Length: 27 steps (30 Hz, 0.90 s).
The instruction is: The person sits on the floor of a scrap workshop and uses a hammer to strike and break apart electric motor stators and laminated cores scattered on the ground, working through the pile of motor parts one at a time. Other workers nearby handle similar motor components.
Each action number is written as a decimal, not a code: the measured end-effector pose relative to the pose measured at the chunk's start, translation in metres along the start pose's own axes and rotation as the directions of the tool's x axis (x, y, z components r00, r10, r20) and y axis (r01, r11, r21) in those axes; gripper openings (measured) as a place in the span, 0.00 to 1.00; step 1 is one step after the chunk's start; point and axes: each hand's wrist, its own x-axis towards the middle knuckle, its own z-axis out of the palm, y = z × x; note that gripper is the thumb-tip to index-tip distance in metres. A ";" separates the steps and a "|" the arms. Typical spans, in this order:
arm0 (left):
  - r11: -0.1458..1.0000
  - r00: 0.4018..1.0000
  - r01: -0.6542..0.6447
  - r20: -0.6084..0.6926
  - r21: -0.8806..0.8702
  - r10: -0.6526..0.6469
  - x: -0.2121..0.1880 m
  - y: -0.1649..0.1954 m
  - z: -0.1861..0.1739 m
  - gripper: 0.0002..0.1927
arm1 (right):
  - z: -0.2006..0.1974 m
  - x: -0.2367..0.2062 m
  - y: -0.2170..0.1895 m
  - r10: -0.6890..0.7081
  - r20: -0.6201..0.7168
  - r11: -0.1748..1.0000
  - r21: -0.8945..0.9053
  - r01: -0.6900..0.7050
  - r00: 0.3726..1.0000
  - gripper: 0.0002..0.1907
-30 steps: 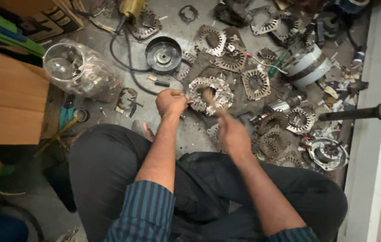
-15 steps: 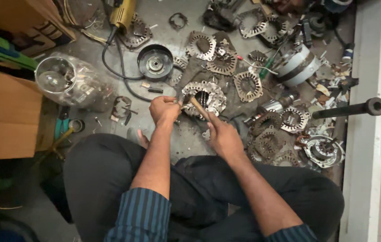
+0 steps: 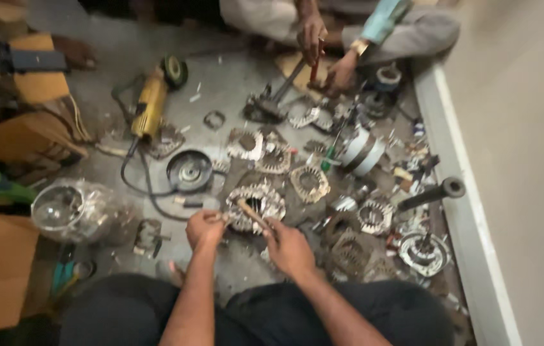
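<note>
The right hand has its grip closed around the wooden handle of a tool, which slants up toward ten o'clock over a round metal motor part. The left hand is curled into a fist, its grip pressed against the nine o'clock edge of that same motor part; whether it pinches anything small cannot be told. The motor part lies on the grey floor, just past the person's crossed legs. Many similar toothed metal rings are scattered from twelve to three o'clock of it. A yellow angle grinder lies at eleven o'clock, well apart, and a clear plastic bag sits at nine o'clock. At the far twelve o'clock edge, another person's hand holds a red-handled tool.
</note>
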 end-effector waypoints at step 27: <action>0.861 0.794 -0.507 0.412 0.042 0.448 0.021 0.046 -0.023 0.09 | -0.079 -0.005 -0.037 -0.030 -0.460 0.919 0.337 0.206 0.887 0.29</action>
